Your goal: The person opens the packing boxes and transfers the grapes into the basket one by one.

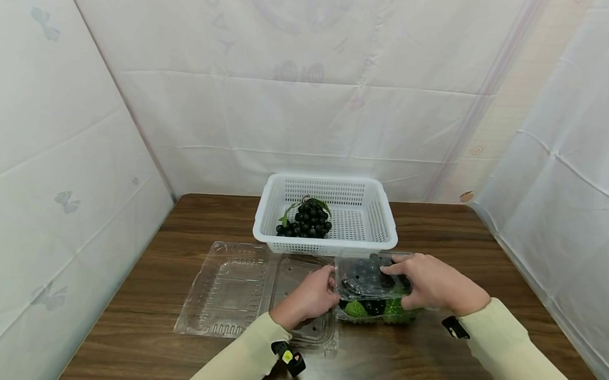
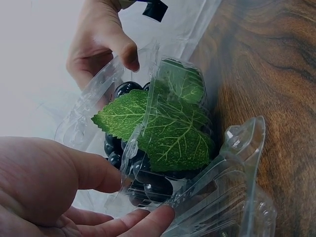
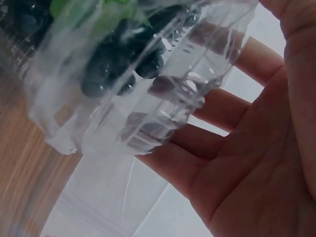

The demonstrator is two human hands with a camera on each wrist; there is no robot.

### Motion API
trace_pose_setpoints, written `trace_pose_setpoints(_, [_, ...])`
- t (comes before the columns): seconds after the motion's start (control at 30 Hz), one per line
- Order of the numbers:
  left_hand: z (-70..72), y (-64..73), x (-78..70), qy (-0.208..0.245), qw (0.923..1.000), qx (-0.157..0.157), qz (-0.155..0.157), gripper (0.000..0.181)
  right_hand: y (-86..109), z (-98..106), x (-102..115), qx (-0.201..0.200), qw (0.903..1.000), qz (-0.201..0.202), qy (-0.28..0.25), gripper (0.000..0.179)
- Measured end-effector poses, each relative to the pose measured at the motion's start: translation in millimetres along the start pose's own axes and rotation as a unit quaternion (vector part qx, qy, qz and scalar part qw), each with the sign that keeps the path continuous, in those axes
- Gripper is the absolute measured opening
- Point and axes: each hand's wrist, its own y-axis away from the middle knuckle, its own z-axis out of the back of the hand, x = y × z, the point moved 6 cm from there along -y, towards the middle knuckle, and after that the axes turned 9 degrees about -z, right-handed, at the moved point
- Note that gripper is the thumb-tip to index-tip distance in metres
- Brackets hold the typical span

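Observation:
A clear plastic clamshell box sits on the table, with dark grapes and green leaves inside. Its lid hangs tilted over the fruit, part way down. My left hand pinches the box's left edge, thumb at the rim and fingertips beneath it in the left wrist view. On the other side, my right hand grips the lid, fingers spread across the plastic and thumb toward the front. In the right wrist view those fingers show partly through the clear plastic.
A white perforated basket stands behind the box, holding another bunch of dark grapes. To the left lies a second clear clamshell, spread flat with its lid back. White sheeting encloses the wooden table at the back and sides.

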Motion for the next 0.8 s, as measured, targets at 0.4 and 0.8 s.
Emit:
trace_pose_setpoints(0.4, [-0.5,1.1,-0.3,-0.004,1.0,0.002,-0.006,0.064,-3.1,4.1,0.9,0.021,0.9996,0.015,-0.005,0.067])
trace_pose_setpoints(0.8, [-0.1,0.5,-0.9,-0.014,0.9998,0.003,-0.012,0.066,-5.0,9.7,3.1,0.035,0.9987,0.038,-0.003,0.067])
